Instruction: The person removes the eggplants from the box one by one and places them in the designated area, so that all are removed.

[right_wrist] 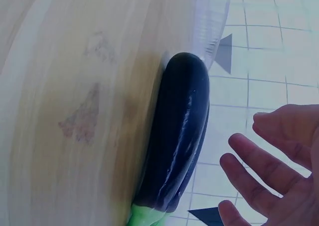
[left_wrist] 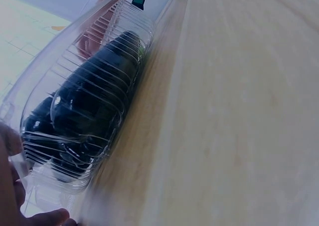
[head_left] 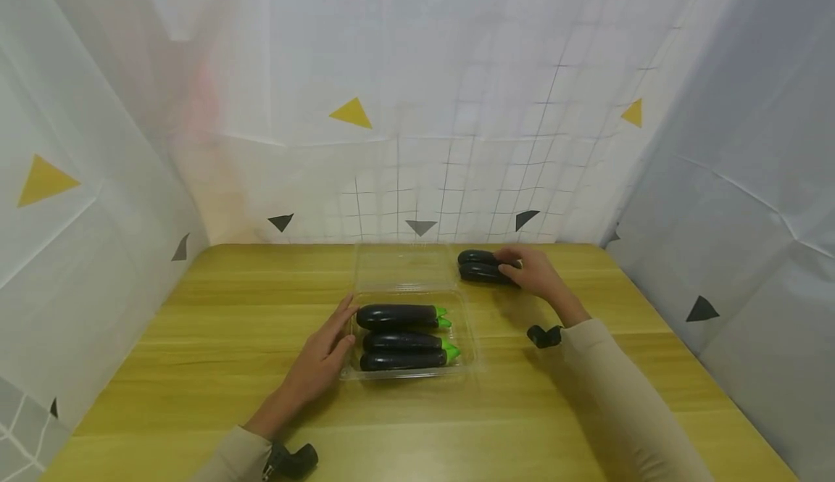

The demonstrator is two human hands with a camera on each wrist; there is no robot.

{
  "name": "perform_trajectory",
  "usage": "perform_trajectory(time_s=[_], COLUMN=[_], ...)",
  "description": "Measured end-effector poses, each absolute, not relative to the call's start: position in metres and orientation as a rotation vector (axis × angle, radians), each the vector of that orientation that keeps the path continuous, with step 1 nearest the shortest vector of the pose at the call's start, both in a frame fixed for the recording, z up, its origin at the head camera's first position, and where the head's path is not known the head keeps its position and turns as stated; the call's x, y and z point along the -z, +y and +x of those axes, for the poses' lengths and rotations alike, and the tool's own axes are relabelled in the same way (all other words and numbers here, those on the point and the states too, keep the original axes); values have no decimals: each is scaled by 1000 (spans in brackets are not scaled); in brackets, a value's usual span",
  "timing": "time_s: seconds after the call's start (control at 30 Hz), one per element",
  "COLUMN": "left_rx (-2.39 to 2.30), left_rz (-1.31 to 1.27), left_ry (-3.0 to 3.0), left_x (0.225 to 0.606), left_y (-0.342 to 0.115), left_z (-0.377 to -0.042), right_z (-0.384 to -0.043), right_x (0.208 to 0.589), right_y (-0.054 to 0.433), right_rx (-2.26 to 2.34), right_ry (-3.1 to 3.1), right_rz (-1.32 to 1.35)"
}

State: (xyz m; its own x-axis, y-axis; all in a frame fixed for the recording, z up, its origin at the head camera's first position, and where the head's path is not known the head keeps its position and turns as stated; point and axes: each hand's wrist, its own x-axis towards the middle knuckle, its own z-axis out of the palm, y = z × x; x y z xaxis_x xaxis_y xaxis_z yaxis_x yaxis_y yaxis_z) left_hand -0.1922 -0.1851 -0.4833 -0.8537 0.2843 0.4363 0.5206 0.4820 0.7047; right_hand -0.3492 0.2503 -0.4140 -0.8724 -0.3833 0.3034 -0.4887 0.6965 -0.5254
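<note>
Three dark purple eggplants [head_left: 394, 316] with green stems lie side by side in a clear plastic container [head_left: 471, 337]. My left hand [head_left: 320, 359] rests against the container's left side, fingers and thumb extended along its edge. In the left wrist view the eggplants [left_wrist: 89, 96] show through the ribbed wall. Two more eggplants [head_left: 480, 272] lie together on the table, right of the raised lid [head_left: 404, 268]. Over their right end is my right hand [head_left: 531, 272]. The right wrist view shows its fingers [right_wrist: 264, 166] spread, apart from the near eggplant [right_wrist: 177, 131].
The wooden table [head_left: 261, 293] ends at a white sheet wall [head_left: 417, 170] with grid lines and coloured triangles. Side sheets [head_left: 750, 177] flank it. A small black device [head_left: 544, 335] sits on the right wrist, another [head_left: 293, 460] on the left.
</note>
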Motion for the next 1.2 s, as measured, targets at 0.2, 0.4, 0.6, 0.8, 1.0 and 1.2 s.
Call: perform_trajectory(time_s=[0.2,0.4,0.6,0.8,1.0,1.2], left_rx=[1326,1322,1317,1317,1325,1307], left_rz=[-689,-685,-682,-681,-681,-680], left_ry=[-2461,-2462,-2464,-2468,-2470,-2469], left_x=[484,485,485,483,483,484], left_y=[-185,-185,-185,-185,-184,-185], left_z=[-192,-192,-190,-189,-189,-189], right_z=[-345,-343,-340,-334,-326,-317], right_x=[407,405,403,400,395,386], right_y=[246,241,235,227,220,211], right_rx=[-903,-884,-894,-893,-950,-993], right_ry=[-2729,-2707,-2672,-2646,-2639,-2600], right_rz=[710,736,777,811,816,888])
